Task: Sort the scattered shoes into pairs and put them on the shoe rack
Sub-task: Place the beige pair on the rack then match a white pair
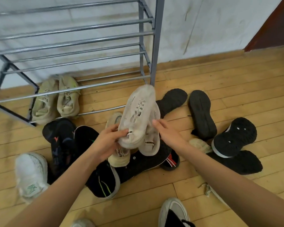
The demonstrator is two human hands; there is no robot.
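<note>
Wooden floor (236,76) meeting a pale wall (203,22). Against the wall stands the metal shoe rack (157,38), tiers of bare rails. A beige pair (67,102) sits side by side on its lowest tier, toes toward the wall.

In front of the rack lies a loose heap of shoes. Three black shoes lie sole-up on the right (202,115). A black sneaker with a green stripe (102,177) and a dark sneaker with a red mark (59,138) lie to the left. A white sneaker with a green logo (31,174) lies apart at far left.

Above the heap, two white shoes (141,112) are held together off the floor, toes pointing at the rack's front post, not yet on any tier.

The person's left hand (108,141) curls fingers and thumb round the heel of the nearer white shoe. The right hand (167,133) lies with near-straight fingers against the side of the other.
</note>
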